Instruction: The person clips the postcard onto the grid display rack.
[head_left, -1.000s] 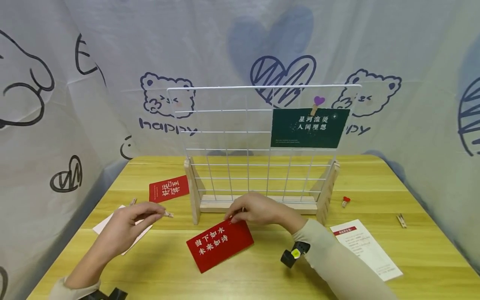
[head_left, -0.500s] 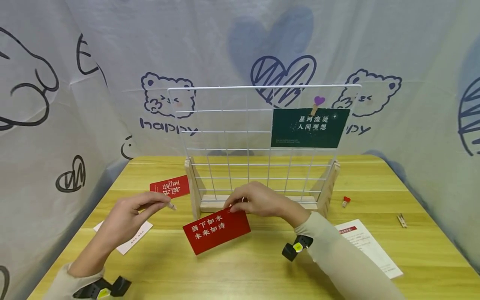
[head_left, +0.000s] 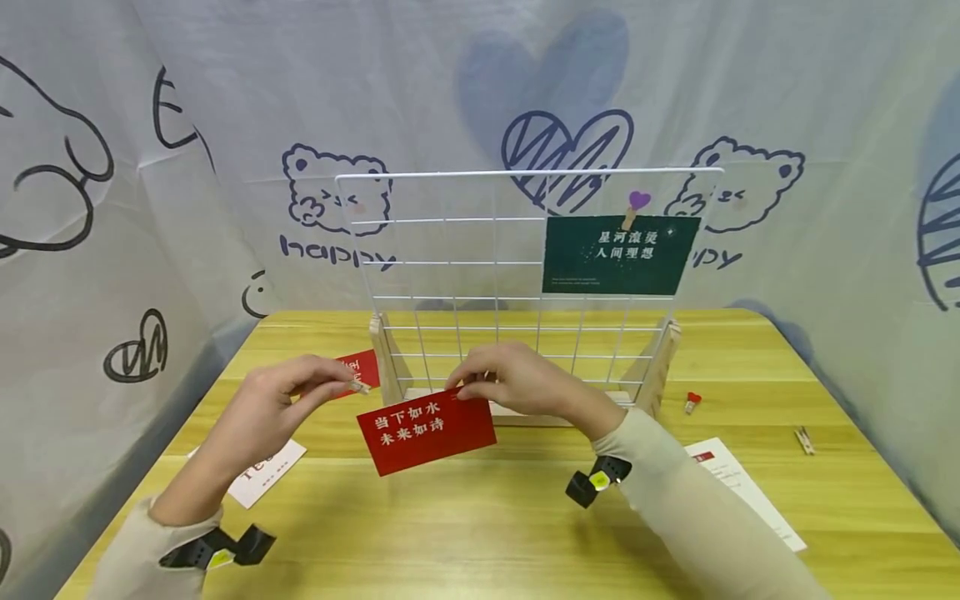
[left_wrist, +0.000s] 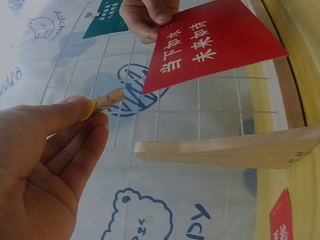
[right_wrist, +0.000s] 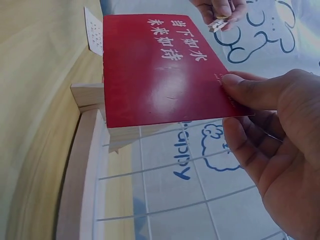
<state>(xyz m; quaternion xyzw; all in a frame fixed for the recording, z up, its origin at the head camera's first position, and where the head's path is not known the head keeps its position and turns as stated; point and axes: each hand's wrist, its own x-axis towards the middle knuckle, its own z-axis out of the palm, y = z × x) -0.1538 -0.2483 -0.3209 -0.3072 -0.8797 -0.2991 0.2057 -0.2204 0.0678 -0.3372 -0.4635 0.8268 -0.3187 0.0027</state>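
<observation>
A red card (head_left: 427, 433) with white characters hangs tilted in front of the white wire grid (head_left: 495, 263). My right hand (head_left: 517, 379) pinches it at its upper right edge, thumb on the printed face in the right wrist view. Left of the card, my left hand (head_left: 281, 408) pinches a small wooden clothespin (left_wrist: 109, 99) between thumb and fingertips. A yellowish piece shows at the clothespin's held end, and its other end points toward the grid. Clothespin and red card are apart. On the grid's upper right, a purple-heart clothespin (head_left: 637, 208) holds a dark green card (head_left: 618, 257).
Wooden feet (head_left: 656, 371) support the grid on the yellow wooden table (head_left: 480, 533). Behind my left hand lies another red card (head_left: 366, 367), with a white card (head_left: 266, 475) below that hand. At right are a red-heart clothespin (head_left: 692, 402), a plain clothespin (head_left: 804, 440) and a white printed card (head_left: 757, 500).
My right hand has raised the red card off the table, slightly leftward. My left hand, with the clothespin, has moved up and right toward the card. The green card stays put.
</observation>
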